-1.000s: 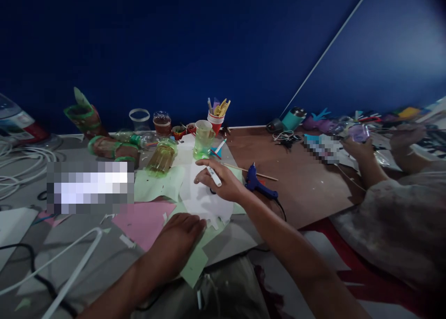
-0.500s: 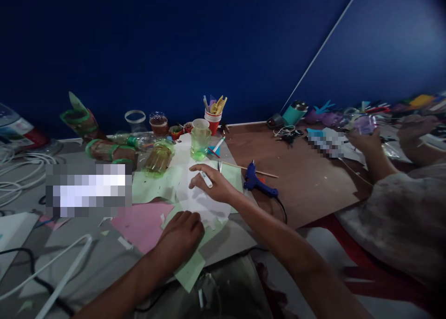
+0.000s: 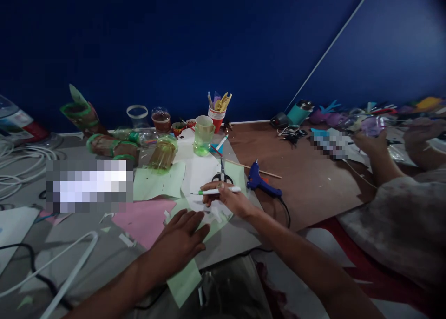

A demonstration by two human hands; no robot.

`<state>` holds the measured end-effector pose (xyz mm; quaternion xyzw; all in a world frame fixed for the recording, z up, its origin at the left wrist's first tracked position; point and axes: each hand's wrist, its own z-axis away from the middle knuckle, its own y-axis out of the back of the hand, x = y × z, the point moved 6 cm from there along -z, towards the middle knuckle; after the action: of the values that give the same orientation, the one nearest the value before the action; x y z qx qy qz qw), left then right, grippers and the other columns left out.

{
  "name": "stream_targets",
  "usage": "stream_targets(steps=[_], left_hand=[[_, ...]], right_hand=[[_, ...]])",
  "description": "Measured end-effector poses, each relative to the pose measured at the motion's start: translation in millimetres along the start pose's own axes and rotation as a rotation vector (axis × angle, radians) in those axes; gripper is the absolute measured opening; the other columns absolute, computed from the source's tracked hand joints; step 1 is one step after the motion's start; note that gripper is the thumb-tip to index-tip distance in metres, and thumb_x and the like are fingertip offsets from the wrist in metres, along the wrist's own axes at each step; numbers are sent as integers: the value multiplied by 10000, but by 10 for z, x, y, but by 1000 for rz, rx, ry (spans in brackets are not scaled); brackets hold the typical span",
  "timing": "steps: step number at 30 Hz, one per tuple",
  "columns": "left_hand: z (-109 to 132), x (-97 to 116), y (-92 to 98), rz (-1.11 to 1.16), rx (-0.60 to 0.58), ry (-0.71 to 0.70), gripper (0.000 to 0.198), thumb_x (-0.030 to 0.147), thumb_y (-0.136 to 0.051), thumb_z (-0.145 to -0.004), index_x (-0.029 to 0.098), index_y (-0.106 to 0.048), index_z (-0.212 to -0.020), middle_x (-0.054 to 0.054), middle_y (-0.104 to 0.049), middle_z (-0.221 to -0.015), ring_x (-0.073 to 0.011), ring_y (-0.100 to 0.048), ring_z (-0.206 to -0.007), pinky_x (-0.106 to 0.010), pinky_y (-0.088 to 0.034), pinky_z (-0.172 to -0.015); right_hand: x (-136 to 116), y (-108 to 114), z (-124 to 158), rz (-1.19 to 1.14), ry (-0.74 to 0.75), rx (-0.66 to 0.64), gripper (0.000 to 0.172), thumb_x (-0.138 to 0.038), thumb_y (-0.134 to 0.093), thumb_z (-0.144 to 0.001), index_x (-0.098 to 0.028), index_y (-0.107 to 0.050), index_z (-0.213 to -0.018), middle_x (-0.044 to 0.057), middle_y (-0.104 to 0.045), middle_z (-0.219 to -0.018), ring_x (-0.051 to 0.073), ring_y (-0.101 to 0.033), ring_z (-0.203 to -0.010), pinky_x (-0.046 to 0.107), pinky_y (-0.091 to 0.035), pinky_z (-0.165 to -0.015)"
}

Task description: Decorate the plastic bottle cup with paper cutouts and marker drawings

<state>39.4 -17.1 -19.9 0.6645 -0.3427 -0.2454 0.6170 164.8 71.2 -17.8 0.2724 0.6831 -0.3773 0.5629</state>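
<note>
Backdrop: dark blue wall behind a cluttered desk (image 3: 313, 189).
Head view, right hand (image 3: 232, 200): my fingers pinch a green-tipped marker (image 3: 216, 191) level, near the desk's front edge.
Left hand (image 3: 181, 242): open, flat on green paper (image 3: 184, 282).
Nearby: scissors (image 3: 222, 174) just behind.
Advice: I'd press the paper firmly.

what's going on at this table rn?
A person sits at a cluttered craft table. Their right hand holds a white marker with a green tip over white paper, while the left hand lies flat on light green paper. Scissors and a blue glue gun lie just beyond. Another person's hands work at the far right.
</note>
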Motion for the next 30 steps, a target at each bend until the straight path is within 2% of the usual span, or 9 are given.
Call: stream_targets(steps=[5, 8, 12, 17, 22, 27, 30], left_hand=[[-95, -24, -12, 15, 7, -12, 324, 360, -494, -885, 242, -544, -1183, -110, -510, -1287, -278, -476, -1131, -449, -366, -966], [-84, -17, -3, 19, 27, 1, 329, 346, -474, -894, 243, -536, -1200, -108, -505, -1283, -280, -463, -1127, -437, -386, -942], [-55, -8, 8, 39, 50, 18, 349, 337, -464, -899, 205, -519, -1217, -115, -515, -1273, -280, -436, -1155, -442, -370, -972], [-32, -57, -30, 77, 27, 106, 349, 378, -506, -866, 224, -558, -1175, -144, -457, -1316, -312, -415, -1171, -461, -391, -943], [-24, -72, -96, 53, 3, 140, 517, 484, -527, -828, 305, -475, -1310, -158, -374, -1408, -365, -358, -1238, -516, -354, -962], [-41, -80, -169, 26, -3, 131, 690, 658, -515, -744, 359, -413, -1357, -151, -339, -1445, -405, -308, -1281, -558, -303, -993], [-43, -92, -199, 13, 0, 126, 707, 682, -483, -741, 364, -402, -1367, -166, -339, -1449, -416, -307, -1289, -556, -291, -1000]], right_hand=[[-27, 193, 10, 161, 107, 168, 359, -475, -574, -833, -164, -658, -991, 50, -638, -810, 153, -592, -722, 309, -471, -712], [10, 139, 25, 250, 60, 150, 240, -347, -646, -763, -165, -647, -919, 14, -616, -729, 125, -561, -633, 249, -439, -597], [133, 70, 49, 297, -37, 152, 121, -275, -595, -752, -165, -598, -803, -35, -525, -569, 88, -465, -494, 201, -353, -470], [112, 72, 40, 344, -20, 195, 127, -277, -574, -760, -168, -550, -699, -43, -469, -537, 76, -410, -478, 193, -325, -453], [68, 77, 37, 439, 30, 221, 124, -255, -572, -755, -169, -546, -670, -22, -498, -581, 96, -441, -532, 215, -360, -494], [81, 98, 41, 498, 47, 249, 105, -235, -550, -761, -167, -558, -681, -8, -527, -614, 109, -467, -566, 230, -374, -527], [83, 92, 35, 494, 31, 247, 118, -243, -553, -761, -166, -559, -671, -8, -517, -606, 107, -456, -553, 225, -362, -510]])
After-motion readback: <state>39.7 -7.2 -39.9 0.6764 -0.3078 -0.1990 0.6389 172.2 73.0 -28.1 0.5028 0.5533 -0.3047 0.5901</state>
